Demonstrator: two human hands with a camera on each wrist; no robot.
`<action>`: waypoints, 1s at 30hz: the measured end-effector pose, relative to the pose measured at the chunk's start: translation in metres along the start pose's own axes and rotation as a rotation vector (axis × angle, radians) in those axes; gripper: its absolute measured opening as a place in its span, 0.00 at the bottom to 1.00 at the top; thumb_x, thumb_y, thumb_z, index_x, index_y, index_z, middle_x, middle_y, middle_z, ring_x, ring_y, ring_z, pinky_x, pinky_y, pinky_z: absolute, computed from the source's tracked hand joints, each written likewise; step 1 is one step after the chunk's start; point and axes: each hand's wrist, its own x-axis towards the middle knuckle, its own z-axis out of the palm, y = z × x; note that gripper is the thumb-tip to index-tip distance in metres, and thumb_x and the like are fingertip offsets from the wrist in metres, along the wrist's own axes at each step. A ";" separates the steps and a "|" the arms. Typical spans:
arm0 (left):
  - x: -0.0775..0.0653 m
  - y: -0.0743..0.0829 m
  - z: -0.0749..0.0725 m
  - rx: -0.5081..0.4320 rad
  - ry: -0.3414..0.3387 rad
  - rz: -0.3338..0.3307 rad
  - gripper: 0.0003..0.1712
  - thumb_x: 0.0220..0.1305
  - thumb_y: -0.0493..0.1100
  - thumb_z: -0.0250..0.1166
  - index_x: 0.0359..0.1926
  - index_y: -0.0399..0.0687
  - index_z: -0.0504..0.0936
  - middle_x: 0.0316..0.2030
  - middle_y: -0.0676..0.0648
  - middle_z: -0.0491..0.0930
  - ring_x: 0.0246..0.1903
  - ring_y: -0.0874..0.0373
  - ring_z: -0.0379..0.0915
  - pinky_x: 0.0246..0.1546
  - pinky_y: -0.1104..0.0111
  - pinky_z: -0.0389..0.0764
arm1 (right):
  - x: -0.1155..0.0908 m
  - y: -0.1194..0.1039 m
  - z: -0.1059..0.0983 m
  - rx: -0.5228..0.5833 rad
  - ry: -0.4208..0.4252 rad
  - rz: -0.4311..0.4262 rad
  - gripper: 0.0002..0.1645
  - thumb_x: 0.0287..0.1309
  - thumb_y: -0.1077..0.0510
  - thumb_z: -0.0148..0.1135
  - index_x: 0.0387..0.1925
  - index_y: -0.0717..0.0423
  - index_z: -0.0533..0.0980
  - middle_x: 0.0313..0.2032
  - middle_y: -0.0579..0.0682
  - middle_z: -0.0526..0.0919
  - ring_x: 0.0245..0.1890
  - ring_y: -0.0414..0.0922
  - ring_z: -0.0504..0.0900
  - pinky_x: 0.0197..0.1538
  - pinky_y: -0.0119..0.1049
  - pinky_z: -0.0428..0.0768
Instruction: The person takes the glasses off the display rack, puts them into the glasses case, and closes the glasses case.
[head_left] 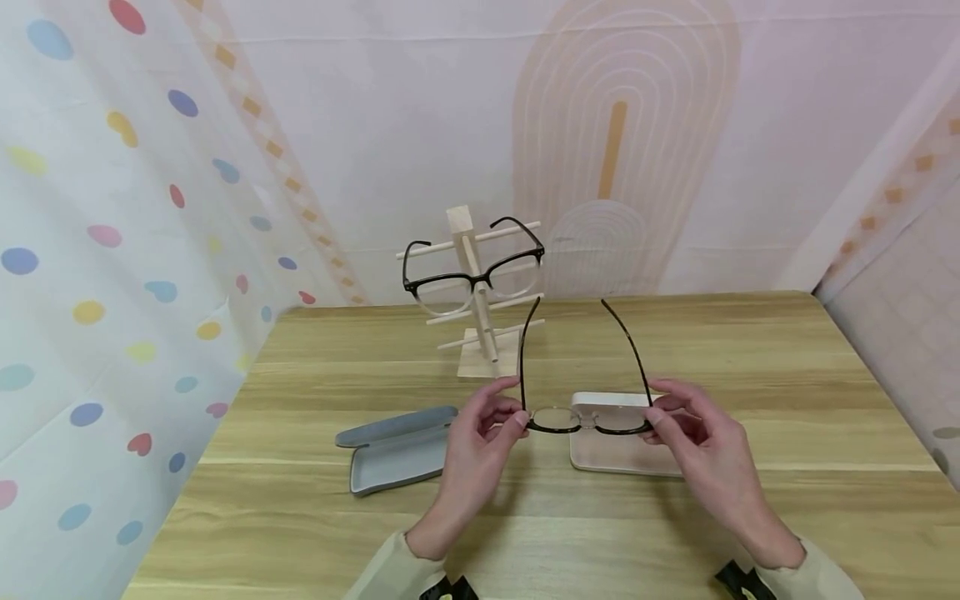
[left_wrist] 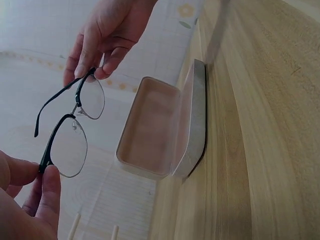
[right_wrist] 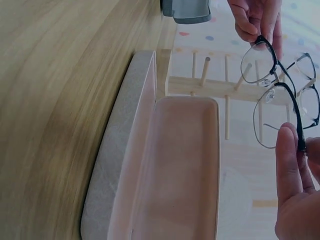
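Observation:
Both hands hold a pair of half-rim eyeglasses (head_left: 555, 431) with black brows and thin metal lower rims, raised above the table with the temples unfolded and pointing away. My left hand (head_left: 480, 450) pinches the left corner near the hinge; my right hand (head_left: 701, 450) pinches the right corner the same way. Below and behind the eyeglasses lies an open glasses case (head_left: 622, 454) with a pink lining and a pale marbled shell, partly hidden by the right hand. In the left wrist view, its pink interior (left_wrist: 150, 127) holds nothing.
A grey-blue glasses case (head_left: 397, 458) lies open beside the left hand. Behind it stands a wooden glasses rack (head_left: 487, 354) with pegs, carrying a second pair of black-browed eyeglasses (head_left: 480, 282). The wooden table (head_left: 300, 550) meets a patterned curtain (head_left: 420, 100) at the back.

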 end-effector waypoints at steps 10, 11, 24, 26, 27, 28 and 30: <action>0.002 -0.001 -0.001 -0.020 0.002 -0.007 0.25 0.67 0.26 0.66 0.63 0.42 0.78 0.41 0.33 0.83 0.35 0.56 0.82 0.40 0.64 0.88 | 0.000 0.005 -0.003 -0.024 -0.056 -0.029 0.15 0.63 0.77 0.62 0.49 0.66 0.82 0.38 0.55 0.86 0.32 0.38 0.88 0.36 0.30 0.87; 0.002 -0.001 -0.001 -0.020 0.002 -0.008 0.24 0.67 0.26 0.66 0.63 0.42 0.78 0.41 0.33 0.83 0.35 0.56 0.82 0.40 0.64 0.88 | 0.000 0.005 -0.003 -0.026 -0.057 -0.029 0.15 0.64 0.77 0.62 0.49 0.66 0.83 0.38 0.55 0.86 0.32 0.38 0.88 0.36 0.30 0.87; 0.001 -0.001 0.000 -0.047 0.000 -0.015 0.23 0.67 0.26 0.66 0.61 0.41 0.79 0.40 0.33 0.83 0.36 0.54 0.82 0.40 0.64 0.88 | -0.002 0.005 -0.003 -0.032 -0.054 -0.057 0.15 0.63 0.77 0.62 0.47 0.62 0.85 0.41 0.48 0.85 0.34 0.37 0.88 0.36 0.28 0.86; 0.001 -0.001 0.000 -0.051 0.001 -0.018 0.23 0.67 0.26 0.66 0.61 0.41 0.79 0.40 0.33 0.83 0.36 0.56 0.82 0.40 0.66 0.88 | -0.002 0.005 -0.002 -0.029 -0.055 -0.062 0.16 0.63 0.78 0.62 0.47 0.62 0.85 0.42 0.47 0.84 0.35 0.37 0.88 0.37 0.28 0.86; 0.001 -0.001 0.000 -0.052 0.001 -0.019 0.23 0.67 0.26 0.66 0.61 0.41 0.79 0.40 0.33 0.83 0.36 0.56 0.81 0.41 0.66 0.88 | -0.002 0.005 -0.002 -0.029 -0.057 -0.065 0.16 0.63 0.78 0.62 0.46 0.62 0.85 0.42 0.47 0.84 0.35 0.37 0.88 0.37 0.28 0.86; 0.001 -0.001 0.000 -0.052 0.002 -0.019 0.23 0.67 0.26 0.66 0.61 0.42 0.79 0.40 0.34 0.83 0.36 0.57 0.81 0.41 0.66 0.88 | -0.002 0.006 -0.002 -0.028 -0.057 -0.067 0.16 0.63 0.78 0.62 0.46 0.63 0.85 0.43 0.48 0.84 0.35 0.37 0.88 0.37 0.27 0.86; 0.001 -0.001 0.000 -0.053 0.004 -0.018 0.22 0.67 0.26 0.66 0.60 0.42 0.79 0.40 0.34 0.83 0.37 0.57 0.81 0.41 0.65 0.88 | -0.002 0.006 -0.002 -0.029 -0.060 -0.070 0.16 0.63 0.79 0.61 0.46 0.63 0.85 0.43 0.47 0.83 0.35 0.36 0.88 0.37 0.27 0.86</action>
